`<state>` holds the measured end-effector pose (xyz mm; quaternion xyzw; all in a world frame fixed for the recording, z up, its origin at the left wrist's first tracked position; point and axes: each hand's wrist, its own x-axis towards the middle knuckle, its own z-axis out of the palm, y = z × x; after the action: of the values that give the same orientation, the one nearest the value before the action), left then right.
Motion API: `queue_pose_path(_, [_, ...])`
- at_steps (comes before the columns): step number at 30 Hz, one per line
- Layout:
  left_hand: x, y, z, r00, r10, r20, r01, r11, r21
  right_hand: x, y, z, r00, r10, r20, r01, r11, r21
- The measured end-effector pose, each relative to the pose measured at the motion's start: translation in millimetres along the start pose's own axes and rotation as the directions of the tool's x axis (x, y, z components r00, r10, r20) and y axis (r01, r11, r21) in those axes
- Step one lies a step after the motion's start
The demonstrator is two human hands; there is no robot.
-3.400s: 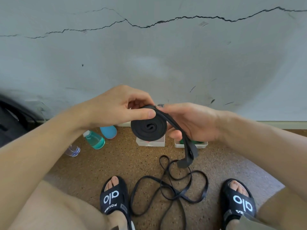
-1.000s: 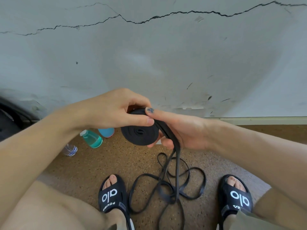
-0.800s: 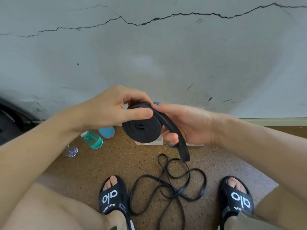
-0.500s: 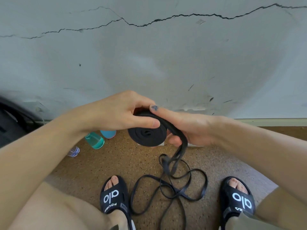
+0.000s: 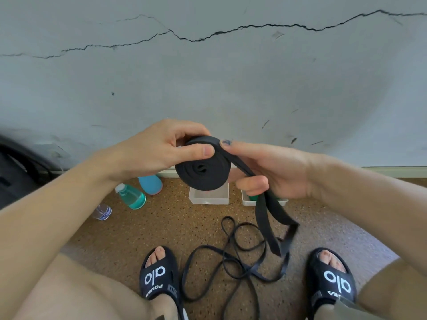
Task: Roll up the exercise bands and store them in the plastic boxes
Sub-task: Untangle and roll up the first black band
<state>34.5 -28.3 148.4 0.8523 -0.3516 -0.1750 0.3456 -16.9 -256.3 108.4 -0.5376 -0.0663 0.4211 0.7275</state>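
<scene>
A black exercise band is wound into a flat coil point(image 5: 203, 173) held up in front of me. My left hand point(image 5: 152, 155) pinches the coil, thumb across its face. My right hand point(image 5: 272, 172) grips the band's loose tail point(image 5: 268, 218) just right of the coil; the tail hangs down in a short folded loop. A thinner black band point(image 5: 233, 262) lies tangled on the floor between my feet. Two clear plastic boxes stand by the wall: one point(image 5: 209, 197) below the coil, one point(image 5: 265, 200) holding something green, partly hidden by my right hand.
A teal bottle point(image 5: 131, 196), a blue bottle point(image 5: 150, 184) and a small clear bottle point(image 5: 102, 211) sit on the speckled floor at left. A dark bag point(image 5: 13, 176) lies at the far left. My feet wear black sandals point(image 5: 159, 278). A cracked wall rises close ahead.
The coil has been turned and has taken up more band, so the hanging tail is shorter. Both hands lifted slightly and the boxes show below them again.
</scene>
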Motion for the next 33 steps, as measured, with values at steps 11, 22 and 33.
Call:
queue_pose_path(11, [2.6, 10.4, 17.2, 0.987, 0.018, 0.157, -0.076, 0.926, 0.371, 11.4, 16.5, 14.4, 0.992, 0.02, -0.128, -0.052, 0.966, -0.255])
queue_pose_path(22, [-6.7, 4.0, -3.3, 0.999, 0.016, 0.029, -0.019, 0.994, 0.104, 5.6, 9.0, 11.7, 0.995, 0.004, -0.102, -0.016, 0.993, -0.118])
queue_pose_path(33, [2.2, 6.8, 8.8, 0.998, 0.048, 0.045, -0.054, 0.988, 0.141, 2.5, 1.8, 9.8, 0.999, 0.04, -0.02, -0.041, 0.998, -0.058])
